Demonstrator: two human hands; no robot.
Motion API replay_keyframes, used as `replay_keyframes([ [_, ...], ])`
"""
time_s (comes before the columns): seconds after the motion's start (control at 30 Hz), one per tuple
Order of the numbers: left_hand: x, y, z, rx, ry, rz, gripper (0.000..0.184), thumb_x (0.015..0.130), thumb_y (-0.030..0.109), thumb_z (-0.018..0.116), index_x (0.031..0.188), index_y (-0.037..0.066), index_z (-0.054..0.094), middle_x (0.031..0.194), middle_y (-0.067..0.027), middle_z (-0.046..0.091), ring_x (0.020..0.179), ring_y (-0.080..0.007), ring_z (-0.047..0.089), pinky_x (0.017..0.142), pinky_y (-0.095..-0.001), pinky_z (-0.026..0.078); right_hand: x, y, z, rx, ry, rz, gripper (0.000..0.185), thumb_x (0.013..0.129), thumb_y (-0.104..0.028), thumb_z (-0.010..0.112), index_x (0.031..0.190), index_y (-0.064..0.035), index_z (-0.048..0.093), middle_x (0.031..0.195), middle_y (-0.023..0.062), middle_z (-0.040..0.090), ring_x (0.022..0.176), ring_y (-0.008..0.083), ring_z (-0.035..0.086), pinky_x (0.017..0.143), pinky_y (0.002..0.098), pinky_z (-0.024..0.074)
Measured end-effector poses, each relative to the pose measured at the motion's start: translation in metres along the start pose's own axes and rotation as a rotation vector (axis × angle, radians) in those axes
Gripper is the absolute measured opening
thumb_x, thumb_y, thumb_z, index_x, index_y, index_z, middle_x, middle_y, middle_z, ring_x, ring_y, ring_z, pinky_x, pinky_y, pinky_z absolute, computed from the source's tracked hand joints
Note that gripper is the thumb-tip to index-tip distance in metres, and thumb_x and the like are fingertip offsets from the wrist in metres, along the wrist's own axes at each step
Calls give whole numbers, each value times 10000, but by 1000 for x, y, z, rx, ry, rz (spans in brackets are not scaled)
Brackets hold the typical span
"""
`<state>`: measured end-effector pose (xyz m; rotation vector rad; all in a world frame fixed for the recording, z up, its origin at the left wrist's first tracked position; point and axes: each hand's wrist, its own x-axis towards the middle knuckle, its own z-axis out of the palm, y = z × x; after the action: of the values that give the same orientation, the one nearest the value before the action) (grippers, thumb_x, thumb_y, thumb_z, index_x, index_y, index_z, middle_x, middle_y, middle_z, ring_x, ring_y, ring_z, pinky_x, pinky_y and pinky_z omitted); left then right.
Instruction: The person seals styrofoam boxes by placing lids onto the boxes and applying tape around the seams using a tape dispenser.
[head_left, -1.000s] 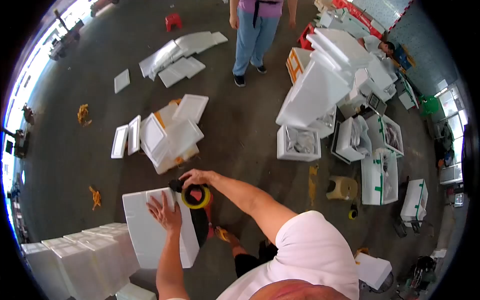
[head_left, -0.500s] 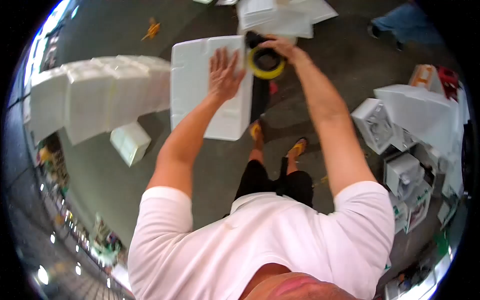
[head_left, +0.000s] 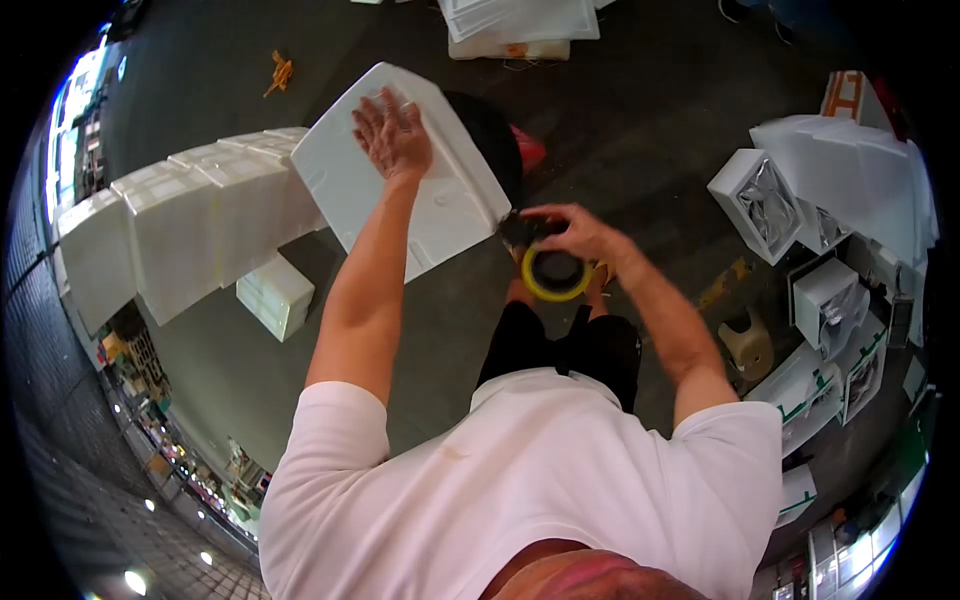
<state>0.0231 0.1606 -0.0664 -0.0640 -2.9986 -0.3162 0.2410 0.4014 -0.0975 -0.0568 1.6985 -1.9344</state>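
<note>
A white foam box (head_left: 450, 195) stands turned at an angle before me, on something dark and round that it partly covers. My left hand (head_left: 393, 137) lies flat on its top, fingers spread. In my right hand (head_left: 575, 232) is a black tape dispenser (head_left: 522, 228) carrying a roll of yellow tape (head_left: 556, 275). The head of the dispenser is at the near right corner of the box; whether tape sticks there I cannot tell.
To the left runs a row of stacked white foam boxes (head_left: 175, 215), with a smaller foam box (head_left: 277, 297) on the floor. White foam lids (head_left: 520, 18) lie ahead. Foam boxes with foil liners (head_left: 765, 205) crowd the right. A red object (head_left: 528, 148) sits behind the box.
The foam box has turned, its right side swinging toward me. My right hand has brought the tape dispenser nearer my body, from the far right corner to the near one.
</note>
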Motion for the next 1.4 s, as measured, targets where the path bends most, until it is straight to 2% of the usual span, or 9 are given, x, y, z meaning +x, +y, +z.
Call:
replay_keyframes([
  [0.23, 25, -5, 4, 19, 128, -511, 709, 977, 577, 303, 1515, 116, 297, 1575, -242, 193, 1469, -427, 117, 1190, -521, 75, 24, -17, -8, 306, 363, -141, 490, 800, -19, 724, 1275, -39, 606, 1030, 60, 684, 930, 112, 621, 835, 251, 498],
  [0.27, 19, -2, 1, 10, 151, -462, 733, 979, 588, 294, 1505, 78, 293, 1550, -293, 205, 1444, -474, 158, 1185, -537, 97, 37, -26, -21, 326, 341, -124, 488, 799, -26, 719, 1274, -38, 608, 1023, 70, 691, 925, 115, 628, 839, 253, 499],
  [0.33, -15, -34, 28, 446, 106, 317, 698, 963, 537, 426, 1502, 110, 312, 1515, -358, 206, 1378, -555, 241, 1139, -612, 179, 59, -42, -40, 338, 306, -80, 485, 795, -58, 716, 1268, -32, 612, 1014, 84, 705, 916, 117, 640, 852, 261, 503],
  [0.4, -93, 7, -24, 19, -69, 469, 682, 950, 491, 485, 1520, 158, 314, 1553, -291, 201, 1434, -511, 146, 1141, -621, 144, 81, -52, -62, 138, 295, -25, 492, 780, -131, 728, 1249, -19, 627, 1015, 78, 723, 923, 111, 650, 889, 268, 503],
  [0.7, -80, 6, 7, 47, 173, 479, 604, 922, 496, 541, 1458, 242, 426, 1526, -171, 344, 1443, -385, 230, 1162, -555, 159, 108, -30, -87, -47, 34, -54, 532, 793, -170, 757, 1296, -77, 610, 1125, 78, 673, 1063, 129, 595, 942, 297, 469],
  [1.0, -36, 60, 10, 19, 62, -332, 729, 926, 594, 466, 1529, 219, 302, 1581, -240, 176, 1453, -484, 97, 1173, -565, 64, -15, -4, -14, 221, 305, -99, 494, 796, -47, 737, 1276, -58, 620, 1072, 46, 675, 933, 117, 610, 844, 273, 490],
  [1.1, -42, 44, 9, 64, 14, -68, 758, 933, 565, 473, 1534, 150, 274, 1557, -306, 161, 1431, -533, 93, 1164, -586, 67, 22, -39, -44, 325, 321, -103, 468, 798, -79, 736, 1250, -25, 628, 1014, 48, 678, 916, 104, 601, 816, 268, 488],
  [1.17, -93, 19, -18, -29, -71, 504, 719, 935, 495, 512, 1516, 122, 311, 1548, -311, 182, 1420, -547, 114, 1150, -603, 111, 65, -39, -65, 250, 320, -42, 493, 787, -160, 757, 1245, -24, 632, 1016, 57, 685, 919, 104, 614, 823, 254, 489],
  [1.4, -84, 36, -14, -37, -78, 178, 605, 961, 511, 459, 1494, 236, 382, 1593, -190, 189, 1470, -427, 114, 1172, -546, 91, 85, -10, -66, 137, 29, -165, 531, 775, -176, 774, 1267, -54, 616, 1078, 101, 689, 919, 143, 642, 809, 308, 535],
])
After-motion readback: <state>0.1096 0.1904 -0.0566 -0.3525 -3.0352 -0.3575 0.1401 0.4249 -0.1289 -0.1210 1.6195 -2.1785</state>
